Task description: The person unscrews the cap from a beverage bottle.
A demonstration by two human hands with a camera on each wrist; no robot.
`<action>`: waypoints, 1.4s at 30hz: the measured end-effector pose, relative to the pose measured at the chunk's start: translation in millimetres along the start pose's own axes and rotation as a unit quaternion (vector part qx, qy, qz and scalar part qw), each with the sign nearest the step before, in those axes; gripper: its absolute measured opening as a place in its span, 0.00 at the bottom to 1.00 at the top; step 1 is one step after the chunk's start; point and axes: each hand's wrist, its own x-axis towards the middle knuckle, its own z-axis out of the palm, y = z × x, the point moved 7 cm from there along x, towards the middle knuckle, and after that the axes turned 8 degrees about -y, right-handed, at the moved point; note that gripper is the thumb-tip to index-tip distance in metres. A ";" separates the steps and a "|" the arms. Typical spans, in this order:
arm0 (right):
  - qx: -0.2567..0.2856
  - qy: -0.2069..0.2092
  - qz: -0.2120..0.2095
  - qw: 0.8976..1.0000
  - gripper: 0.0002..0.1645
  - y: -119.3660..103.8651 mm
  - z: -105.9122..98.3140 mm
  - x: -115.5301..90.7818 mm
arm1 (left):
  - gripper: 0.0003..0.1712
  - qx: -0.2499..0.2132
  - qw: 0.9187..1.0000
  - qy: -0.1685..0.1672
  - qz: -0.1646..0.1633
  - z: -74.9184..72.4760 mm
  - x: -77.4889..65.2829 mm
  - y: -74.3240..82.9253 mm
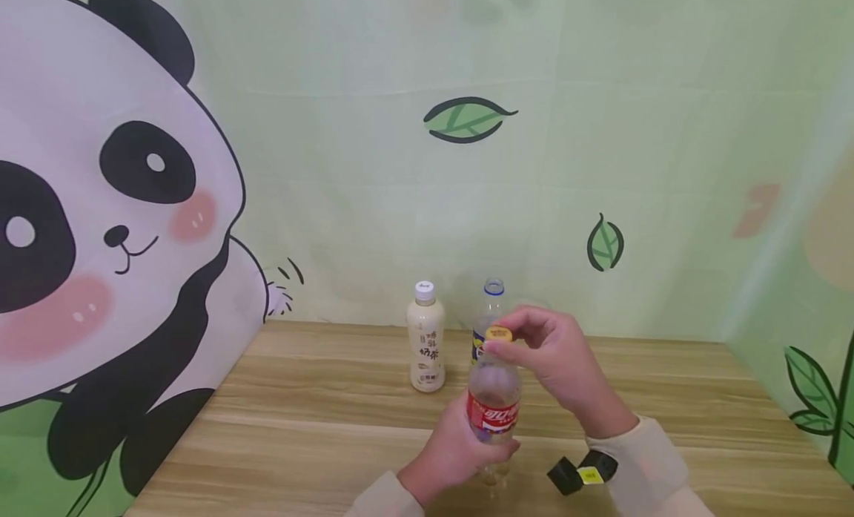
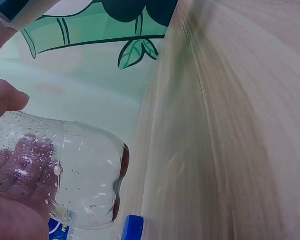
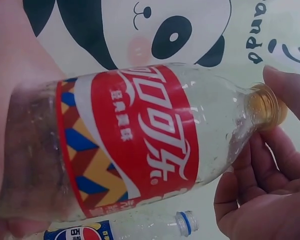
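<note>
At the far left of the head view, a printed panda (image 1: 120,205) fills the backdrop, and the wooden table (image 1: 300,428) spreads from the lower left across the bottom. Just right of the frame's middle line, below centre, a cream bottle (image 1: 425,346) stands upright with its white cap on. At lower centre-right, your left hand (image 1: 460,443) is wrapped round the lower part of the red-labelled bottle (image 1: 494,409), which you hold upright; the left wrist view shows a dark brown band at its base. In that same view, a blue cap (image 2: 133,227) shows at the bottom edge. Back in the head view, the blue-labelled bottle (image 1: 494,305) stands behind yours, partly hidden, its mouth uncapped with a blue ring round the neck. The yellow cap (image 1: 499,333) sits on the mouth of your bottle, and your right hand (image 1: 557,354), right of centre, pinches it between thumb and fingers. Below that hand, at lower right, a black object (image 1: 565,475) with a yellow label shows beside your right sleeve (image 1: 643,465).
</note>
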 end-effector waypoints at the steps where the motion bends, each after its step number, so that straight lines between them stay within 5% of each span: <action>1: 0.001 -0.001 0.001 1.000 0.13 0.5 0.1 0.1 | 0.35 -0.002 1.000 -0.001 -0.001 -0.2 0.0 -0.3; 11: -0.018 0.071 0.014 0.997 0.18 -1.6 -0.3 -5.6 | 0.35 -0.006 1.000 0.008 -0.002 -1.8 1.3 -0.7; 21: -0.081 0.170 0.021 0.982 0.23 -16.6 2.9 -14.4 | 0.36 -0.015 1.000 0.000 0.001 -0.8 2.8 -0.4; 32: -0.065 0.174 0.031 0.982 0.20 -12.0 2.8 -16.0 | 0.36 -0.013 1.000 -0.005 0.000 -0.1 2.6 -4.1; 42: -0.024 0.103 0.008 0.994 0.16 -5.8 3.2 -9.6 | 0.35 -0.021 1.000 -0.014 0.019 -0.1 2.5 -5.7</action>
